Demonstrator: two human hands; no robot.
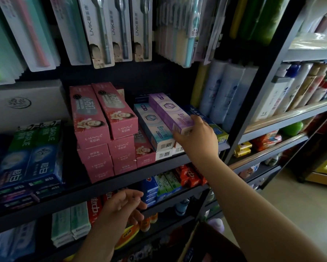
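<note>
black shelf [158, 165] carries stacked pink boxes [104, 129] beside a teal box [152, 123]; purple toothpaste box [171, 112] lies tilted on top of the teal box, right hand [196, 138] gripping its near end; left hand [123, 207] lower, fingers loosely spread, holding nothing

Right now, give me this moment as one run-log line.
right hand: grips purple toothpaste box by near end | place: toothpaste shelf | left hand: open, holding nothing
</note>
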